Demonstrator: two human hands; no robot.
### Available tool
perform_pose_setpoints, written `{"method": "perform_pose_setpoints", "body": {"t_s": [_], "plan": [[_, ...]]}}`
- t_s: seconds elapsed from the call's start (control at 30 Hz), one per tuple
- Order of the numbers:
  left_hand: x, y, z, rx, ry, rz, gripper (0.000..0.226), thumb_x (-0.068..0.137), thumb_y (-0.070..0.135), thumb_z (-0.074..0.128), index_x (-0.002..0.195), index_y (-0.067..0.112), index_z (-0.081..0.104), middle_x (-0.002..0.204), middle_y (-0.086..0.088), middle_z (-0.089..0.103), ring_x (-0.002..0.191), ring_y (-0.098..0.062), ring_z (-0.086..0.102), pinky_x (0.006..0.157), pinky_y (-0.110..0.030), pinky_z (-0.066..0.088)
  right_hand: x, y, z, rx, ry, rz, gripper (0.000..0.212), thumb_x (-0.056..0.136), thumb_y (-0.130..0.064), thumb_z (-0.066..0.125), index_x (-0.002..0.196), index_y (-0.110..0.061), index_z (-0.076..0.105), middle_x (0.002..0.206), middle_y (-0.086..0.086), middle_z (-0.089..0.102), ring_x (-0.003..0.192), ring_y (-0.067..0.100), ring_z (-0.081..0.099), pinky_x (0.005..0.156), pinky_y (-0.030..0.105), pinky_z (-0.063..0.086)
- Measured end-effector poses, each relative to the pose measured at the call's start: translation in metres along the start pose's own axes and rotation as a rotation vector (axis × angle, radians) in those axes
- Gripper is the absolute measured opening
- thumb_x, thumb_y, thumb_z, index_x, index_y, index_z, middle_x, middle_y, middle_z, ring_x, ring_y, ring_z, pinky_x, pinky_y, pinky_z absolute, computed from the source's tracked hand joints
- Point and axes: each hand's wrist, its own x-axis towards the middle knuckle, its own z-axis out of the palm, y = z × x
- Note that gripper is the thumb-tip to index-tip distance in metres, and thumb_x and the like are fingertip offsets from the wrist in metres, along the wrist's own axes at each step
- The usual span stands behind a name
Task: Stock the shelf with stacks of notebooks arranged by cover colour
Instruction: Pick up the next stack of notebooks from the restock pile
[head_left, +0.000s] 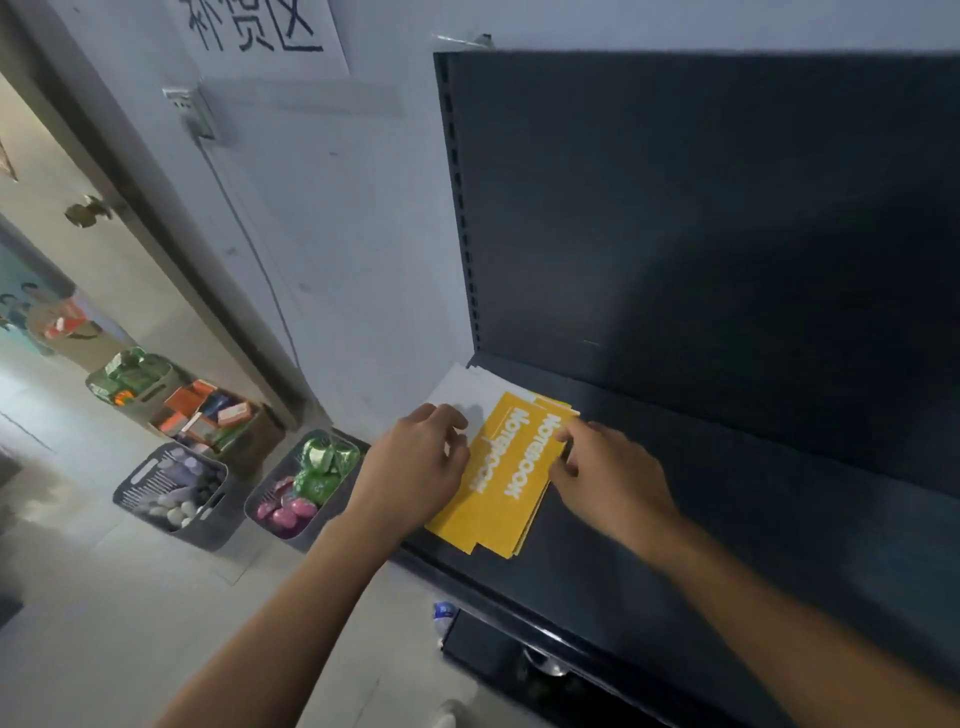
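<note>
- You are looking down at a dark shelf (727, 493) that stands against a pale wall, with both your bare arms reaching forward onto it.
- A loose stack of yellow notebooks (506, 478) lies flat at the shelf's left end, its covers printed with the word NOTEBOOK in white; the books are fanned a little, not squared.
- A white stack (467, 392) lies behind and to the left of the yellow one, partly under it, at the shelf's back corner.
- Your left hand (421, 462) rests on the left edge of the yellow stack, fingers curled down onto the covers; whether it grips anything cannot be told.
- Your right hand (605, 473) presses on the stack's right edge, fingers spread and bent onto the top cover, not closed around it.
- On the floor to the left stand grey baskets (171, 493) of goods, one with green and pink packets (311, 480).
- A white paper sign (254, 31) hangs on the wall above.
</note>
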Motion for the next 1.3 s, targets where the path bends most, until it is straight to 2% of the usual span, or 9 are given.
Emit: {"method": "perform_pose_setpoints", "body": {"t_s": [0.13, 0.23, 0.33, 0.43, 0.53, 0.77, 0.93, 1.17, 1.3], "plan": [[0.031, -0.024, 0.002, 0.074, -0.053, 0.085, 0.031, 0.1, 0.029, 0.05, 0.126, 0.016, 0.059, 0.12, -0.004, 0.056, 0.105, -0.025, 0.058, 0.081, -0.039, 0.052, 0.002, -0.021, 0.009, -0.021, 0.014, 0.151, 0.028, 0.096, -0.036, 0.05, 0.122, -0.024, 0.053, 0.11, -0.005, 0.062, 0.098, 0.024, 0.063, 0.077, 0.039, 0.051], [0.045, -0.045, 0.005, 0.182, -0.109, 0.134, 0.04, 0.1, 0.035, 0.047, 0.131, 0.012, 0.052, 0.125, -0.008, 0.05, 0.115, -0.027, 0.05, 0.09, -0.038, 0.047, 0.001, -0.038, 0.022, -0.018, 0.037, 0.301, 0.034, 0.097, -0.041, 0.052, 0.123, -0.018, 0.051, 0.118, 0.0, 0.055, 0.104, 0.023, 0.059, 0.073, 0.034, 0.044], [0.051, -0.059, 0.013, 0.187, -0.113, 0.148, 0.039, 0.098, 0.038, 0.048, 0.128, 0.013, 0.049, 0.121, -0.005, 0.049, 0.111, -0.025, 0.05, 0.084, -0.035, 0.047, -0.002, -0.05, 0.037, 0.042, 0.067, 0.456, 0.052, 0.098, -0.051, 0.052, 0.13, -0.011, 0.05, 0.127, 0.006, 0.047, 0.114, 0.025, 0.054, 0.078, 0.034, 0.044], [0.05, -0.063, 0.015, 0.125, -0.159, 0.103, 0.037, 0.098, 0.037, 0.049, 0.126, 0.013, 0.046, 0.119, -0.004, 0.047, 0.107, -0.025, 0.051, 0.071, -0.033, 0.04, -0.007, -0.06, 0.048, 0.09, 0.023, 0.548, 0.053, 0.096, -0.058, 0.051, 0.121, -0.011, 0.055, 0.125, 0.007, 0.046, 0.116, 0.027, 0.052, 0.087, 0.039, 0.049], [0.052, -0.064, 0.013, 0.034, -0.205, 0.073, 0.038, 0.099, 0.037, 0.052, 0.125, 0.01, 0.047, 0.119, -0.007, 0.05, 0.1, -0.026, 0.055, 0.069, -0.033, 0.038, -0.009, -0.072, 0.056, 0.115, 0.001, 0.556, 0.053, 0.095, -0.061, 0.05, 0.12, -0.015, 0.056, 0.125, 0.005, 0.044, 0.121, 0.026, 0.049, 0.093, 0.041, 0.05], [0.053, -0.069, 0.006, -0.051, -0.243, 0.064, 0.036, 0.097, 0.034, 0.057, 0.124, 0.01, 0.05, 0.102, 0.0, 0.052, 0.081, -0.018, 0.049, 0.067, -0.028, 0.036, -0.012, -0.096, 0.068, -0.09, 0.057, 0.526, 0.054, 0.097, -0.06, 0.045, 0.123, -0.012, 0.049, 0.125, 0.004, 0.036, 0.122, 0.022, 0.037, 0.083, 0.033, 0.052], [0.059, -0.074, 0.001, -0.051, -0.259, 0.026, 0.024, 0.093, 0.034, 0.062, 0.105, 0.014, 0.055, 0.096, 0.001, 0.06, 0.077, -0.016, 0.05, 0.057, -0.026, 0.032, -0.015, -0.107, 0.079, -0.219, 0.061, 0.427, 0.069, 0.099, -0.062, 0.034, 0.14, -0.006, 0.042, 0.135, 0.009, 0.035, 0.125, 0.025, 0.032, 0.103, 0.035, 0.04], [0.062, -0.084, -0.002, -0.017, -0.305, -0.002, 0.022, 0.092, 0.035, 0.062, 0.087, 0.014, 0.054, 0.084, 0.002, 0.058, 0.068, -0.009, 0.049, 0.05, -0.023, 0.03, -0.015, -0.115, 0.086, -0.135, 0.091, 0.427, 0.058, 0.098, -0.06, 0.039, 0.133, -0.014, 0.042, 0.136, 0.005, 0.033, 0.124, 0.024, 0.033, 0.104, 0.036, 0.039], [0.063, -0.089, -0.005, -0.097, -0.356, -0.023, 0.02, 0.098, 0.031, 0.056, 0.097, 0.013, 0.046, 0.087, 0.003, 0.052, 0.073, -0.008, 0.049, 0.052, -0.023, 0.032, -0.017, -0.112, 0.086, -0.077, 0.093, 0.451, 0.055, 0.098, -0.059, 0.042, 0.135, -0.018, 0.043, 0.141, 0.003, 0.028, 0.132, 0.023, 0.028, 0.109, 0.037, 0.036]]}}
